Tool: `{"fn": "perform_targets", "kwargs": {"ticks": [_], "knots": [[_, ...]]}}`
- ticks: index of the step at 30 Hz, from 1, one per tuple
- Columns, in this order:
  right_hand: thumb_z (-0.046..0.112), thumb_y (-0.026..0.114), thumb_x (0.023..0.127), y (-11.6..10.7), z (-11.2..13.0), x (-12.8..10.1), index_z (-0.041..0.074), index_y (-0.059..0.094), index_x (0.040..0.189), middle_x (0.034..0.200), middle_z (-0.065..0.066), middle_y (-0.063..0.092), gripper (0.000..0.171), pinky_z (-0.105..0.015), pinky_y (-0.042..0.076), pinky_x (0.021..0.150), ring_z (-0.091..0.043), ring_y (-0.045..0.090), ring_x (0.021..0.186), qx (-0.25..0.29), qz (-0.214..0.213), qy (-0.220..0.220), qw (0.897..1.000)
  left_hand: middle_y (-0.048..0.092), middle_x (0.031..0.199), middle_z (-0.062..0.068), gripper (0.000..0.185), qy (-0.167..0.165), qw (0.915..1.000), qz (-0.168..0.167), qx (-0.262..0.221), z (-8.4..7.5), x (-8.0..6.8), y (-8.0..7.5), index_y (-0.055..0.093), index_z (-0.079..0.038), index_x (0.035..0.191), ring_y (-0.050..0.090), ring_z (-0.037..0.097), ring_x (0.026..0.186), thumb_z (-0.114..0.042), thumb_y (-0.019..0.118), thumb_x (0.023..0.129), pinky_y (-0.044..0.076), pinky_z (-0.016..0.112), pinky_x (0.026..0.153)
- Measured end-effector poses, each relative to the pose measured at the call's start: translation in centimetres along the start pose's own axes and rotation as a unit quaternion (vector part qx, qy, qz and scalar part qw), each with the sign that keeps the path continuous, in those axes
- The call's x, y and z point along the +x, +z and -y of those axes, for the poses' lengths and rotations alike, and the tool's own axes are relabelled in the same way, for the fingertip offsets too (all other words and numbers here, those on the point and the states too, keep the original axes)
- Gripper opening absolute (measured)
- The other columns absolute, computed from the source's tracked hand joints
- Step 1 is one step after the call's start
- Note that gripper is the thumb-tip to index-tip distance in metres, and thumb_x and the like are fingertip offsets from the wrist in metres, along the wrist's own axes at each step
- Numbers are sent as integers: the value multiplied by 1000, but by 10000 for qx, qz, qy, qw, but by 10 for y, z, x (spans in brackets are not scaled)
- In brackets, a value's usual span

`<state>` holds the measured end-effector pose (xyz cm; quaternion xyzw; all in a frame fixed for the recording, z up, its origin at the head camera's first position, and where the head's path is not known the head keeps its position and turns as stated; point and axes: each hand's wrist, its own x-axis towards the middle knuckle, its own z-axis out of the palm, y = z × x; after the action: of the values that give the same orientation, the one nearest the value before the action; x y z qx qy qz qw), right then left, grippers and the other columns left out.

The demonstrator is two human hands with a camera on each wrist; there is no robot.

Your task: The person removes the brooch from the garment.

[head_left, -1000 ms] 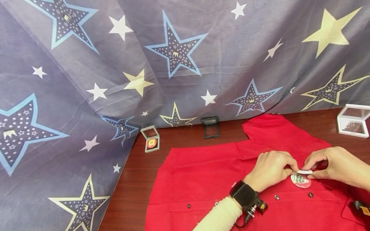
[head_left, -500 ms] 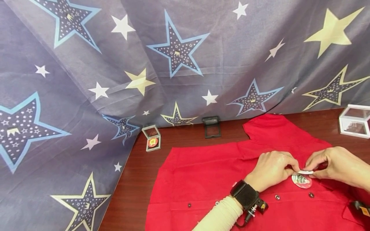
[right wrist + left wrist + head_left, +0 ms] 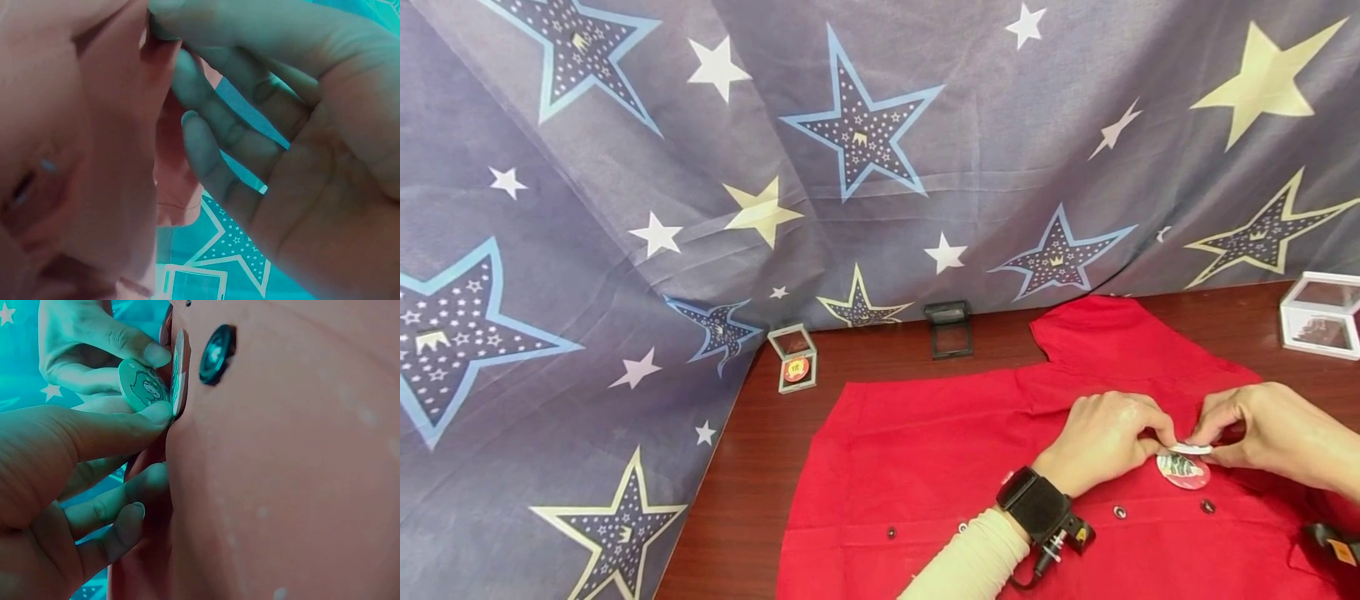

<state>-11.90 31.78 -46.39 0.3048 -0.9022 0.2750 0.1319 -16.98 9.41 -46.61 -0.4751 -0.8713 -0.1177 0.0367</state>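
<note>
A star-printed blue cloth [image 3: 625, 208] hangs across the whole far side and drapes down over the left of the scene. Below it runs the dark wooden surface [image 3: 752, 475], and spread flat on its right half lies a red shirt [image 3: 925, 467], sleeve pointing to the far side and a row of dark snap buttons along its near edge.

Both hands meet over the right part of the shirt. The left hand [image 3: 1101, 442], with a black wrist device and a cream sleeve behind it, has its grip closed on a small round badge [image 3: 1182, 469] that lies against the red fabric: the left wrist view shows thumb and forefinger pinching the badge [image 3: 145, 389] at its rim, just beside a black snap [image 3: 217, 353]. The right hand [image 3: 1262, 429] reaches in from the right, its fingertips pinching the same spot from the other side; in the right wrist view its grip is clenched on a fold of red fabric at the badge's edge, and whether it touches the badge itself I cannot tell.

Far from the hands, near the cloth, stand a white-framed case with a red disc [image 3: 794, 360], a black case [image 3: 950, 329], and at the far right a white display box [image 3: 1318, 312]. All three stand well apart from the hands, and only the hands themselves cover part of the badge.
</note>
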Motion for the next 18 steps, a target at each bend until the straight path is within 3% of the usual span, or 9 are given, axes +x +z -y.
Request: {"fn": "perform_targets", "kwargs": {"ticks": [18], "knots": [[6,98,50,1,3,3,42,77,74,73,33,57,48,-12,33,56,8,48,65,-327,-26,54,9994,63,100,-33,16,-2,9999,61,89,1,2,-1,76,-45,93,52,-11,78,-30,81,88,33,13,56]]}}
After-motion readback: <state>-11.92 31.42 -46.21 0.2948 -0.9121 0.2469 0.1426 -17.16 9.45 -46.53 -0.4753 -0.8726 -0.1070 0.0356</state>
